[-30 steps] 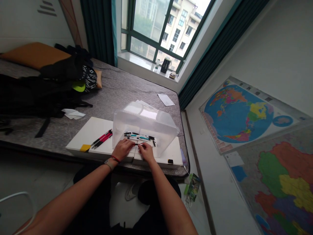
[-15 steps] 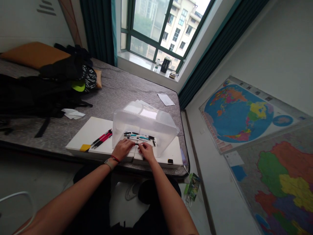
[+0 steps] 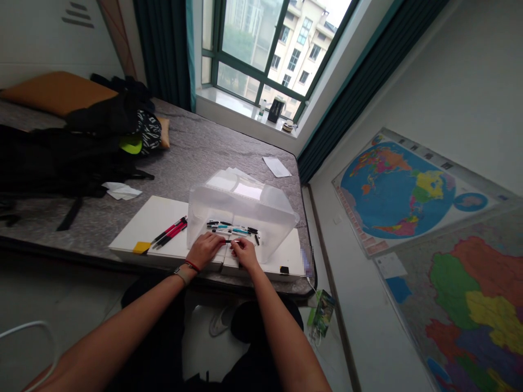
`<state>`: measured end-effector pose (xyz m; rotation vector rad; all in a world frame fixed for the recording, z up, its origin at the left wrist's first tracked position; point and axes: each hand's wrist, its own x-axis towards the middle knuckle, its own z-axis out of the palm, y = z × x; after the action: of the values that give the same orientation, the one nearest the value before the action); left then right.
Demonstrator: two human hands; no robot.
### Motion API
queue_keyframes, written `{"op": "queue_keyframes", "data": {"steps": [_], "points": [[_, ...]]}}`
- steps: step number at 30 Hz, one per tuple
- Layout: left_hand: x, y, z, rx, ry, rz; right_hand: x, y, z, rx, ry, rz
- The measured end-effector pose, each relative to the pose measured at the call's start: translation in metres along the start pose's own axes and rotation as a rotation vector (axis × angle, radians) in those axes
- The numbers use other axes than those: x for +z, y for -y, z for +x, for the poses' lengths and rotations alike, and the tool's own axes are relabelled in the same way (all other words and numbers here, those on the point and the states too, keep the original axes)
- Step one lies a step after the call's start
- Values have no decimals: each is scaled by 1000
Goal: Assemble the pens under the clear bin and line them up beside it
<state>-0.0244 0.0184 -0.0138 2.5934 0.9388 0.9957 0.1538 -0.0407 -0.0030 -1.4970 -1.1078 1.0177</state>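
Note:
My left hand (image 3: pixel 204 248) and my right hand (image 3: pixel 244 252) are close together at the front of a clear plastic bin (image 3: pixel 245 207) lying on its side. Between them is a small dark pen (image 3: pixel 227 241), with the fingers of each hand closed on one end of it. Just behind the hands, several black, blue and white pens (image 3: pixel 232 228) lie in a loose row inside the bin. Red and black pens (image 3: pixel 169 232) rest side by side on the white board (image 3: pixel 143 218) to the left.
A yellow piece (image 3: pixel 141 247) and a black piece (image 3: pixel 284 269) sit at the board's front edge. Crumpled tissue (image 3: pixel 121 190) and a black bag (image 3: pixel 53 160) lie on the bed at left. White paper (image 3: pixel 277 166) is behind the bin.

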Motion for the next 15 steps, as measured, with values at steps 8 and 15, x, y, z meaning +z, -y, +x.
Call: {"op": "queue_keyframes", "data": {"steps": [8, 15], "points": [[-4, -3, 4, -90, -84, -13, -5, -6, 6, 82, -105, 315], [-2, -2, 2, -138, -88, -54, -8, -4, 6, 104, -228, 537]]}}
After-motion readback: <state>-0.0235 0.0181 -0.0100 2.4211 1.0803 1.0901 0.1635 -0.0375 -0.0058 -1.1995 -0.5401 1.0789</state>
